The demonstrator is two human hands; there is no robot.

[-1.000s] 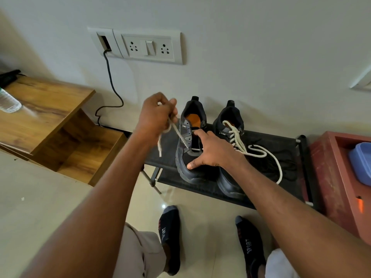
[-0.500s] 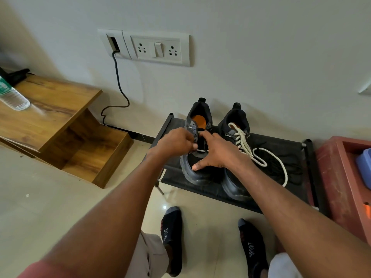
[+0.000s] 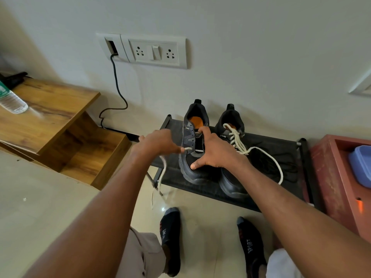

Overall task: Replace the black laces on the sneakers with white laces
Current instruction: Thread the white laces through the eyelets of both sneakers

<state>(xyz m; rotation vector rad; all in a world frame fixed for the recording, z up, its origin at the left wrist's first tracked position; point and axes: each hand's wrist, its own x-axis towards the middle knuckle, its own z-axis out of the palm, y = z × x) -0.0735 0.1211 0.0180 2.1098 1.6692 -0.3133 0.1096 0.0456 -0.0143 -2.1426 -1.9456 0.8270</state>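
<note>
Two sneakers (image 3: 202,167) are stood on a rack (image 3: 277,157). A white lace (image 3: 162,169) at the left sneaker's eyelet is pinched by the left hand (image 3: 158,142); the sneaker is steadied by the spread right hand (image 3: 215,152).

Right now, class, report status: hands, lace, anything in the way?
Left hand pinches white lace at left sneaker. Right hand steadies that sneaker. Right sneaker already laced white. Nothing in the way.

Bare forearms, socked feet

The person is wearing black socks (image 3: 171,233) with grey toes and white "SPORT" lettering, beige trousers (image 3: 140,255) on the left leg, white cloth (image 3: 281,265) showing at the right.
</note>
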